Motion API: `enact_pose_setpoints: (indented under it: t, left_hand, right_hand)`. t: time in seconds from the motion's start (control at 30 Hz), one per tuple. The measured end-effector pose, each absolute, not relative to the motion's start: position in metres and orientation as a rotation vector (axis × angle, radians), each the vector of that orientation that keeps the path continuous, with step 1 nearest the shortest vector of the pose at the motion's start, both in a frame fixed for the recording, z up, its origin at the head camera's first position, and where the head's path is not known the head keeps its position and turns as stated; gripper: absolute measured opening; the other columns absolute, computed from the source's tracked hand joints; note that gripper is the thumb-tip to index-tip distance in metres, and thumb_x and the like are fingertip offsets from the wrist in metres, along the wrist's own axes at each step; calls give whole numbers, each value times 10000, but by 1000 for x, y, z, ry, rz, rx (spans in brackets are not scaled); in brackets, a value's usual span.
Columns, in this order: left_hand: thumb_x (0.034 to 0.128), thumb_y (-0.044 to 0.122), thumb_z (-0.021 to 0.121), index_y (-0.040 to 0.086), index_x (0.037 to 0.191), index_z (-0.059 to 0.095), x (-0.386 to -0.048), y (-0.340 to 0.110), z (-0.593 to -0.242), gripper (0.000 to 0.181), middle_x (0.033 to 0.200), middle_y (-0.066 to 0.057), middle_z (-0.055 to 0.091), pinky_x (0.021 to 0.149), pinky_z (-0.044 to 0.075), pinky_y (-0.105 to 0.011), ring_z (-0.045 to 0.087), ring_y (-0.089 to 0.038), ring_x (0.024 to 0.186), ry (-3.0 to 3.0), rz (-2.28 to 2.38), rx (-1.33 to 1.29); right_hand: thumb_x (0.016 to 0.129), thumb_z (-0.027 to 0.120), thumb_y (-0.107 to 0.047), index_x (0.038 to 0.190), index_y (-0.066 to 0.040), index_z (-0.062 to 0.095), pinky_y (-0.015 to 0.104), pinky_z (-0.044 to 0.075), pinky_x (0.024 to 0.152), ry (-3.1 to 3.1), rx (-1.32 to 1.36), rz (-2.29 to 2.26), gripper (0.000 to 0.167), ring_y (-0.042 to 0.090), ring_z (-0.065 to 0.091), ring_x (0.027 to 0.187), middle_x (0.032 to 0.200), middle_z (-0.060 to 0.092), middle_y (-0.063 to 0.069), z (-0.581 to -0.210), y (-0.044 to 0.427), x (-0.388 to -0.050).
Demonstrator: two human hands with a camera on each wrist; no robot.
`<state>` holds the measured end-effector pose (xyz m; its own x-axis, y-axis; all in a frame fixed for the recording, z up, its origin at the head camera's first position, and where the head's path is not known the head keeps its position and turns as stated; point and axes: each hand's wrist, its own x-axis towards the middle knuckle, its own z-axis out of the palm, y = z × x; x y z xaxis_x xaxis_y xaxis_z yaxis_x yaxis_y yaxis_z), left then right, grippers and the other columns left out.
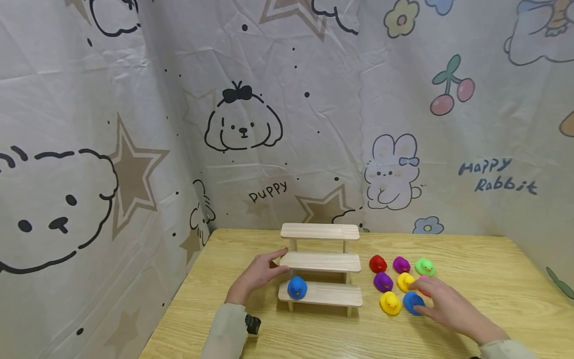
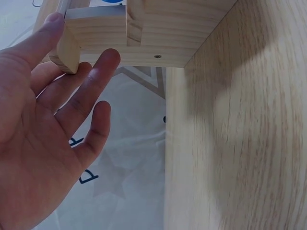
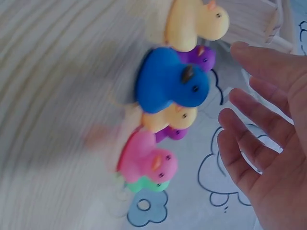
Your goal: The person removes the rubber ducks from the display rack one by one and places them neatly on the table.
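Note:
A three-tier wooden stand [image 1: 320, 262] is in the middle of the table, with a blue rubber duck [image 1: 297, 288] on the left of its lowest step. My left hand [image 1: 259, 274] holds the left end of the middle step between thumb and fingers; the left wrist view shows the board's end [image 2: 67, 50] there. Over the loose ducks at the right hovers my right hand [image 1: 453, 304], fingers spread above another blue rubber duck [image 1: 413, 303]. In the right wrist view that blue duck [image 3: 168, 84] stands apart from the fingers. A pink duck [image 1: 425, 284] is partly hidden by the hand.
Around the blue duck sit a red duck [image 1: 378, 264], purple ducks [image 1: 383, 282], yellow ducks [image 1: 390, 303] and a green duck [image 1: 424, 267]. A printed cloth [image 1: 320, 124] hangs behind the wooden table [image 1: 193, 324] and along its sides.

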<state>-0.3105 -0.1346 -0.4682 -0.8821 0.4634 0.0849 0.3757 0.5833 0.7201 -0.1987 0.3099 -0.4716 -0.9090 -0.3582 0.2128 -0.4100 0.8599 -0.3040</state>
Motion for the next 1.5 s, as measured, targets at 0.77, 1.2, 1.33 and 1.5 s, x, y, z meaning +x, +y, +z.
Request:
enact_pose_setpoints:
  t: [0.77,1.2,1.33,1.5]
  left_hand:
    - [921,427,590,186,1435,436,-310,-136,-460,588,1218,-49,606,719,476,-317,609,-120,866,2650,1161,707]
    - [918,403,606,177,1424,453,-312,-138,-459,575,1309,-59,552,705,477,-312,606,-118,856,2646,1153,713]
    - [920,405,603,181,1426,450,-312,-138,-457,573,1302,-65,556,704,476,-316,600,-123,861,2647,1143,713]
    - [928,399,595,178,1433,438,-312,-139,-457,573,1322,-58,543,711,476,-315,603,-120,867,2636,1130,730]
  right_hand:
    - [703,830,-132,1049,-160,661,387,506,791,-2644,806,535,385,168,590,937,1018,643,-58,-463,256,-193]
    - [754,804,-179,1070,-132,651,319,509,771,-2642,866,613,355,118,562,918,1025,605,-80,-463,227,-198]
    - [757,804,-179,1085,-128,651,309,509,776,-2615,900,631,366,106,566,924,1035,612,-89,-462,217,-199]
    - [759,802,-165,1097,-107,647,318,513,789,-2603,946,672,377,114,578,938,1048,620,-68,-462,204,-203]
